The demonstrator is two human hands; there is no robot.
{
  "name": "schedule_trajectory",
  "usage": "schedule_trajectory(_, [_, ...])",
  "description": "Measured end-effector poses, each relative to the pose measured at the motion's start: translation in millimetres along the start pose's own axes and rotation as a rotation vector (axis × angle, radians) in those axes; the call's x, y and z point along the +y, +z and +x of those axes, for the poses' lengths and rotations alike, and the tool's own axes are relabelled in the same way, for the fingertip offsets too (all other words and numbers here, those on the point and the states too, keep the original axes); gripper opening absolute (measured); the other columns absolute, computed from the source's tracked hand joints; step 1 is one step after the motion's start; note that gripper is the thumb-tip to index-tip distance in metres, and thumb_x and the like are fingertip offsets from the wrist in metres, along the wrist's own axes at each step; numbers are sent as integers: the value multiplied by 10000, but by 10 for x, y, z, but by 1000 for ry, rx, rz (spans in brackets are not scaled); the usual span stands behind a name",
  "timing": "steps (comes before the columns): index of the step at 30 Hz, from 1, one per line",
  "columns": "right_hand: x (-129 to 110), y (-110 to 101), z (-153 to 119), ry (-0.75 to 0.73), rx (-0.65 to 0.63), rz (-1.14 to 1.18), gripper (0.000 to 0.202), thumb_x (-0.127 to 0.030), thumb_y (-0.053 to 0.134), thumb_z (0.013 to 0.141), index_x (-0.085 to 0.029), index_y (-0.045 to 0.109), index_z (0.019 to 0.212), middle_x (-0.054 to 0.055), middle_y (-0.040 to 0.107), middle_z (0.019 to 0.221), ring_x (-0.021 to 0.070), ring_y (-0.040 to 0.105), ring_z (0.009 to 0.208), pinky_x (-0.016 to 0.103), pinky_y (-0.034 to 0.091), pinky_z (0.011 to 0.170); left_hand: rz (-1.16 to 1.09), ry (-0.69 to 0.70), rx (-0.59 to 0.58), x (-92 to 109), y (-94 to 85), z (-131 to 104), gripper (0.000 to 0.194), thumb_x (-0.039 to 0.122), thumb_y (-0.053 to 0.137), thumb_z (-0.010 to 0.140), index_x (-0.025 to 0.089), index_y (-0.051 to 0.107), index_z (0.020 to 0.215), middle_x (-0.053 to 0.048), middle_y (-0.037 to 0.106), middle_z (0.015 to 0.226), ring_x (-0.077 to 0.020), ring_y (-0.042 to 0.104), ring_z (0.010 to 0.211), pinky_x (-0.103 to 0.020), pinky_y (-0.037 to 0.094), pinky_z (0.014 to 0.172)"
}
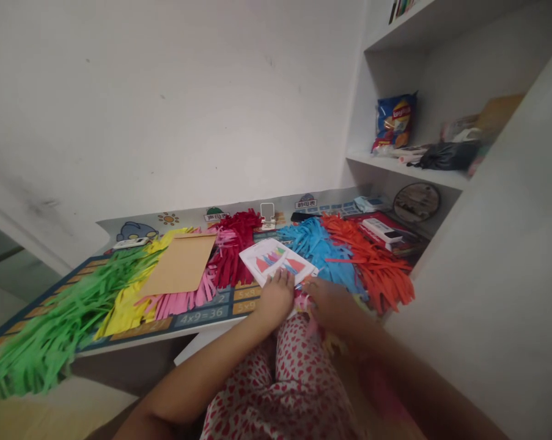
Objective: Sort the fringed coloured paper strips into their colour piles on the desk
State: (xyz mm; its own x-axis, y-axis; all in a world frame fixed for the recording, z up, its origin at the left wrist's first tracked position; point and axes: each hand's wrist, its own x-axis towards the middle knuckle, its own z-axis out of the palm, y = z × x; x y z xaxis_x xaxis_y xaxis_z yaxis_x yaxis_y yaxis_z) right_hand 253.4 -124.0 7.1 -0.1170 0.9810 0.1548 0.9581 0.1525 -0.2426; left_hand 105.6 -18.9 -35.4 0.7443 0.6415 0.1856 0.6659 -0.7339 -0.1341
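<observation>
A white card (276, 258) with coloured paper strips stuck on it in red, blue and other colours lies at the desk's near edge. My left hand (276, 296) rests flat on its near corner with fingers spread. My right hand (328, 302) sits just right of the card, fingers pinched around a small pink paper strip (303, 300). Piles of cut paper strips cover the desk: green (55, 318), yellow (124, 299), pink (184, 299), dark red (232, 250), blue (321, 247) and orange (376, 263).
A brown paper sheet (181, 264) lies over the yellow and pink piles. The desk mat (202, 316) shows multiplication tables. White shelves (404, 168) at right hold a crisp bag (395, 121) and a black bag (447, 154). A round clock (416, 201) leans below.
</observation>
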Motion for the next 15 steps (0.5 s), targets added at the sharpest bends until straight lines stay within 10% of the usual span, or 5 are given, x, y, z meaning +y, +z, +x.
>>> schedule_trajectory(11, [157, 734, 173, 99, 343, 82, 404, -210, 487, 899, -91, 514, 1284, 206, 529, 1341, 294, 470, 1267, 471, 409, 1045, 23, 9, 23, 44, -123, 13, 436, 134, 426, 964, 4, 485, 1376, -266, 520, 1395, -340, 498, 1318, -453, 453, 1043])
schedule_trajectory(15, [202, 999, 20, -87, 506, 3, 379, -247, 493, 932, -140, 560, 1290, 182, 519, 1383, 315, 457, 1291, 528, 398, 1061, 15, 12, 22, 72, -146, -10, 399, 115, 454, 949, 36, 539, 1331, -246, 557, 1364, -341, 539, 1277, -457, 496, 993])
